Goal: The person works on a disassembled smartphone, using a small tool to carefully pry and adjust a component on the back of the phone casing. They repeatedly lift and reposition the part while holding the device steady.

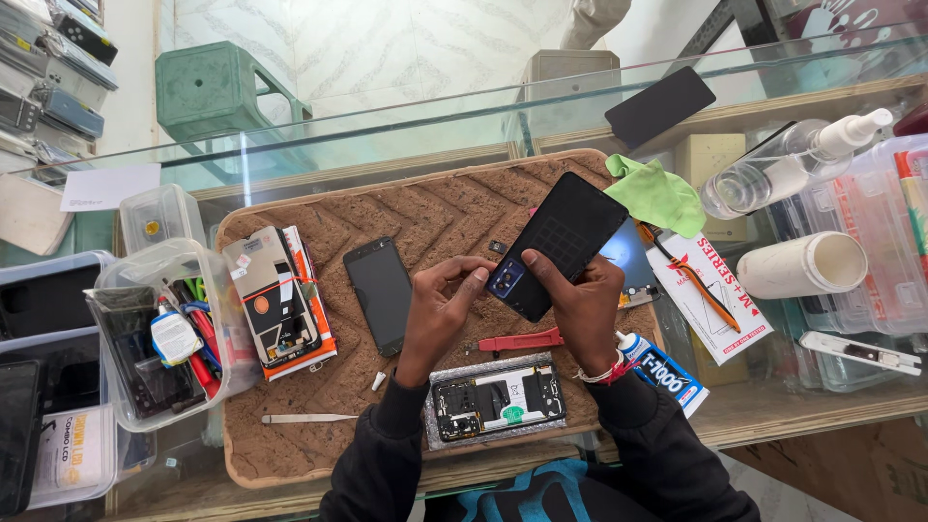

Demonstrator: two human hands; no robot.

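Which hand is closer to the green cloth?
Right. The right hand holds the black back cover just below-left of the green cloth; the left hand is farther left, at the cover's lower end.

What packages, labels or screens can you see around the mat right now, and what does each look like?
Glue tube: right of mat, blue-white.
White paper packet: far right, red print.
Dark phone screen: mat centre, black rectangle.
Flat box: lower left, white with orange patch.

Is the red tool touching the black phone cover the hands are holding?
Apart. The head view shows brown mat between the red tool and the black phone cover, held up by both hands.
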